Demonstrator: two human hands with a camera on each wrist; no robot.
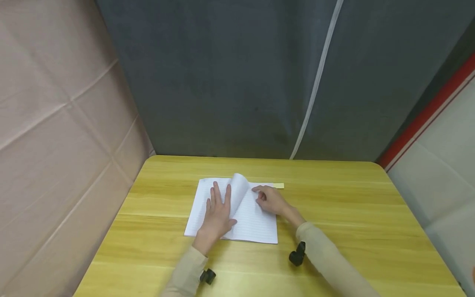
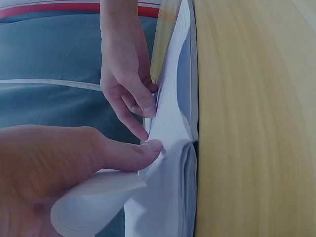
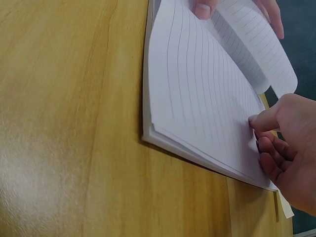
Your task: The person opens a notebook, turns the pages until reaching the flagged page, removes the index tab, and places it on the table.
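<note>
- Notebook lies open at the middle of the wooden bench.
- Left hand rests flat, fingers spread, on the left page, pinning back a curling leaf so it cannot fall shut.
- Right hand, fingers curled, touches the right page's far edge with one fingertip, beside a yellow slip.

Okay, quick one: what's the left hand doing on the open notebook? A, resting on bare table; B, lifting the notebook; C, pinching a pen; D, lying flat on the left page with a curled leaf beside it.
D: the left hand lies fingers-straight on the notebook, beside the curled leaf.
</note>
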